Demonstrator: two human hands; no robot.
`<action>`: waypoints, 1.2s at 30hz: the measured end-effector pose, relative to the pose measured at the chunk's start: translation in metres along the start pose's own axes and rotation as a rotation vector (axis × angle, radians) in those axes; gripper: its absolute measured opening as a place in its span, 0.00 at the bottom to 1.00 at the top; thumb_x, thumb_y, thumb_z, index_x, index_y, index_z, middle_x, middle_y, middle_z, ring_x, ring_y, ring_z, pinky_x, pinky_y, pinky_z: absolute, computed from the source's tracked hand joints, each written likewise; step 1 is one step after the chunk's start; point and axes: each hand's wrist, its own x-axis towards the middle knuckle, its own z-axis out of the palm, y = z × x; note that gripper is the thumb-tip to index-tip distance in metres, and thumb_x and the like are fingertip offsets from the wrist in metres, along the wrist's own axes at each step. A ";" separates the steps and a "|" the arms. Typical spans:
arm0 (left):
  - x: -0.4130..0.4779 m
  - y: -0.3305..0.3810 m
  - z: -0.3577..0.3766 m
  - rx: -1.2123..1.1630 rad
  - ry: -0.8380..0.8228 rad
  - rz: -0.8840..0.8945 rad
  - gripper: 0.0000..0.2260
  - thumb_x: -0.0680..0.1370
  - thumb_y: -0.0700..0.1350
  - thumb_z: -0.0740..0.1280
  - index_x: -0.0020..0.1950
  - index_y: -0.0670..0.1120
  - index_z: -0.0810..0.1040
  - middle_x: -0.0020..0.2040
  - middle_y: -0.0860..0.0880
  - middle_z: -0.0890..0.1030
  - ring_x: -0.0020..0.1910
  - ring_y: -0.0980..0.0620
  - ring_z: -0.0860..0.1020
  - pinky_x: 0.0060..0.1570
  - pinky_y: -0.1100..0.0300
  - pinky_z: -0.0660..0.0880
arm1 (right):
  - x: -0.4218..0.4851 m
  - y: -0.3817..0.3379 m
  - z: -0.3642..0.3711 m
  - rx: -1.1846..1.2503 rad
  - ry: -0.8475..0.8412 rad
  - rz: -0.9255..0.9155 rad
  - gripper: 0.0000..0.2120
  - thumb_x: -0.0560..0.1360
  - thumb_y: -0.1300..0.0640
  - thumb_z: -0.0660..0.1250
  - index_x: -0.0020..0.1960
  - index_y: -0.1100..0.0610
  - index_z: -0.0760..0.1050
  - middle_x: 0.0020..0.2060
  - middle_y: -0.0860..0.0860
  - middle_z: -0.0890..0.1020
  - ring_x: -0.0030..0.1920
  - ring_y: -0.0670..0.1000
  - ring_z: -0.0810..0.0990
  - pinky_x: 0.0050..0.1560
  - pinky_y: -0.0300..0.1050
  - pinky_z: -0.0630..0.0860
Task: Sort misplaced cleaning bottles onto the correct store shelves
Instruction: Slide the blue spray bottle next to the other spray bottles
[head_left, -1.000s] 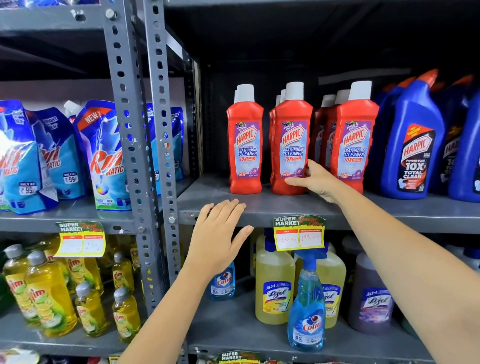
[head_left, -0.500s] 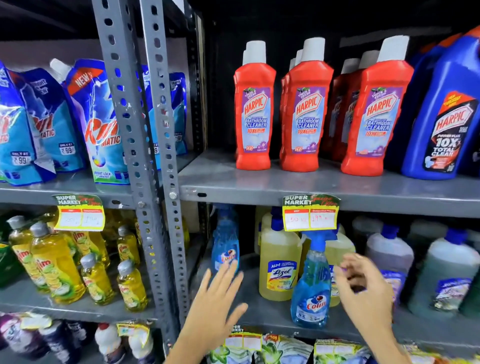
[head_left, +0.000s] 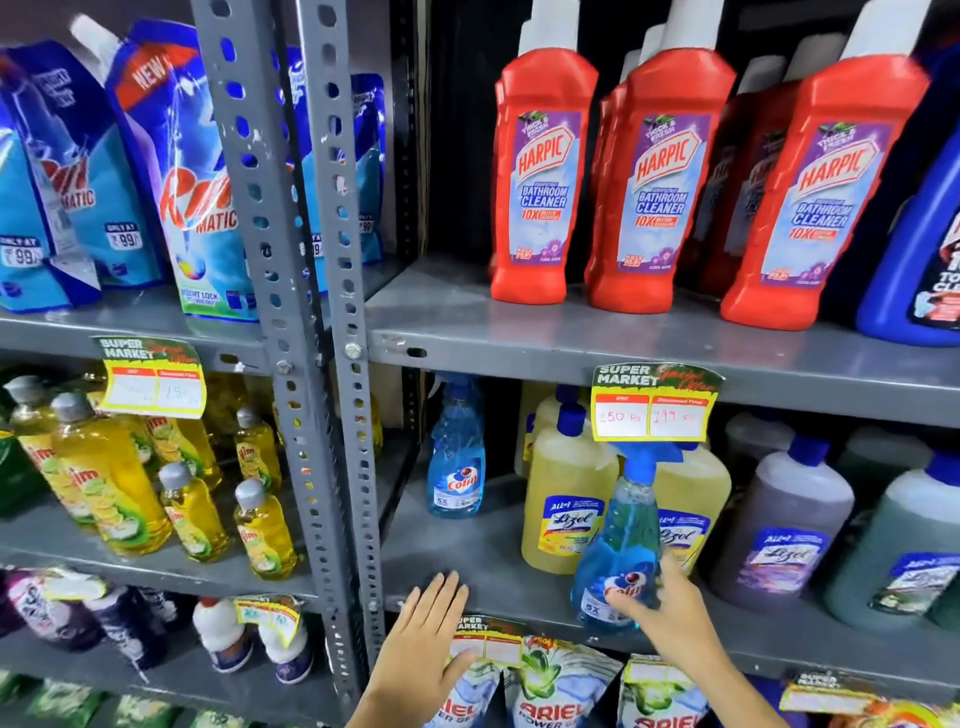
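A: Which bottle looks out of place?

B: The blue spray bottle (head_left: 621, 551), standing at the front of the lower shelf (head_left: 498, 566) against the yellow jugs (head_left: 566, 499).

A: Is it held?

B: The right hand (head_left: 662, 605) wraps loosely round its base; it is not lifted. The left hand (head_left: 428, 636) lies flat and empty on the shelf edge.

A: So how far along?

B: Early, I judge. Another spray bottle (head_left: 457, 462) stands further back left, likely its place.

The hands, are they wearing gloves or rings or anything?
No. Both the left hand and the right hand are bare: no gloves, rings, watch or bracelet show. The forearms are bare too, with no sleeve reaching into view.
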 end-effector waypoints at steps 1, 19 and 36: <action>0.000 -0.001 0.003 -0.006 -0.009 0.003 0.31 0.81 0.62 0.44 0.69 0.44 0.73 0.71 0.46 0.70 0.74 0.48 0.58 0.70 0.55 0.47 | -0.001 -0.003 0.006 -0.003 -0.009 -0.007 0.31 0.67 0.58 0.79 0.64 0.49 0.68 0.52 0.44 0.83 0.52 0.46 0.82 0.56 0.52 0.79; 0.003 -0.003 0.025 0.044 0.109 0.003 0.30 0.81 0.62 0.54 0.73 0.40 0.68 0.73 0.45 0.69 0.71 0.47 0.67 0.68 0.53 0.49 | 0.019 -0.069 0.117 -0.103 -0.033 -0.156 0.34 0.66 0.51 0.79 0.65 0.50 0.65 0.46 0.37 0.73 0.46 0.37 0.73 0.38 0.24 0.68; -0.001 -0.008 0.029 0.067 0.122 0.039 0.32 0.82 0.64 0.47 0.77 0.42 0.57 0.77 0.45 0.59 0.76 0.46 0.56 0.72 0.48 0.43 | 0.050 -0.094 0.145 -0.204 -0.128 -0.242 0.34 0.67 0.51 0.79 0.65 0.54 0.64 0.60 0.52 0.81 0.58 0.52 0.81 0.48 0.40 0.77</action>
